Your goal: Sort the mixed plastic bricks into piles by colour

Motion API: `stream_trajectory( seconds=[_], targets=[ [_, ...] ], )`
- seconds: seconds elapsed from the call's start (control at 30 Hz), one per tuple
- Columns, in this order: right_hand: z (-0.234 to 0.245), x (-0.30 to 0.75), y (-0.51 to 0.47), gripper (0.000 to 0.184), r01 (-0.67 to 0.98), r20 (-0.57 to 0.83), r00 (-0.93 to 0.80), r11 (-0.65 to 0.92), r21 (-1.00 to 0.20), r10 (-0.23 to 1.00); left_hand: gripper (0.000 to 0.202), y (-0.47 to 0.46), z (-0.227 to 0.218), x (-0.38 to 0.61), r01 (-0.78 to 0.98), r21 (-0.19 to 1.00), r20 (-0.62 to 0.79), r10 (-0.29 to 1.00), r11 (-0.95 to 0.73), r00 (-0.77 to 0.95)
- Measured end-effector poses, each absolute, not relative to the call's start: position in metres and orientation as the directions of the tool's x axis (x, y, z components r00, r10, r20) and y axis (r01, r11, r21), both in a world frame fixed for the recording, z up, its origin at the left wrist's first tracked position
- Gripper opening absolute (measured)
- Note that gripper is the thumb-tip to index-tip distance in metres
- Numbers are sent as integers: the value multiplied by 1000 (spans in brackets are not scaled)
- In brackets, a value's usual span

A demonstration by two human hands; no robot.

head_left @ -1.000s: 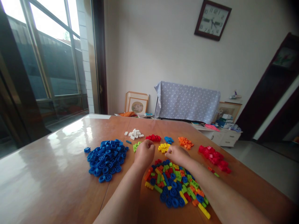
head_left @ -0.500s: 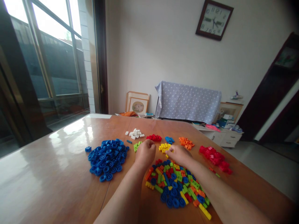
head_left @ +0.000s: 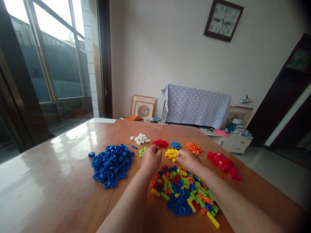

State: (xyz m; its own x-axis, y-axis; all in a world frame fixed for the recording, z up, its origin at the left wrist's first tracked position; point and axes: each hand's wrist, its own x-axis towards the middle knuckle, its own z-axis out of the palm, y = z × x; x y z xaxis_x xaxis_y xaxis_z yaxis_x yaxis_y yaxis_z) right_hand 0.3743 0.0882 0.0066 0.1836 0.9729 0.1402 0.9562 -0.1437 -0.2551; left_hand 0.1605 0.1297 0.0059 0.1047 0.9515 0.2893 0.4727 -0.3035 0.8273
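My left hand (head_left: 151, 158) rests as a closed fist on the wooden table (head_left: 60, 181), between a small green brick pile (head_left: 142, 151) and a mixed pile of coloured bricks (head_left: 184, 192). What it holds, if anything, is hidden. My right hand (head_left: 188, 160) lies at the far edge of the mixed pile, its fingertips pinched beside the yellow brick pile (head_left: 171, 153). I cannot make out what is in the pinch. A big heap of blue round pieces (head_left: 110, 164) lies to the left.
Small sorted piles sit further back: white (head_left: 141, 139), red (head_left: 160, 142), blue (head_left: 176, 145), orange (head_left: 193, 148), and a pink-red pile (head_left: 223, 164) at the right. Beyond the table stand a cloth-covered object (head_left: 195, 105), picture frames and a low cabinet. Windows are at the left.
My right hand has crept slightly right and forward, staying by the yellow pile. The left fist has hardly moved. The view shifted a little.
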Motion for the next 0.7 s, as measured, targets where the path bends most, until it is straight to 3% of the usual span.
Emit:
stream_trajectory(
  seconds=[0.2, 0.4, 0.7],
  targets=[
    [3, 373, 86, 19, 963, 75, 10, 11, -270, 997, 18, 130, 6, 160, 473, 828, 284, 953, -301, 109],
    [1, 374, 90, 21, 960, 91, 56, -29, -277, 994, 18, 132, 5, 161, 467, 832, 287, 953, -300, 99],
    [4, 438, 95, 24, 871, 144, 224, -131, -473, 964, 20, 131, 5, 160, 482, 825, 271, 955, -296, 122]
  ],
)
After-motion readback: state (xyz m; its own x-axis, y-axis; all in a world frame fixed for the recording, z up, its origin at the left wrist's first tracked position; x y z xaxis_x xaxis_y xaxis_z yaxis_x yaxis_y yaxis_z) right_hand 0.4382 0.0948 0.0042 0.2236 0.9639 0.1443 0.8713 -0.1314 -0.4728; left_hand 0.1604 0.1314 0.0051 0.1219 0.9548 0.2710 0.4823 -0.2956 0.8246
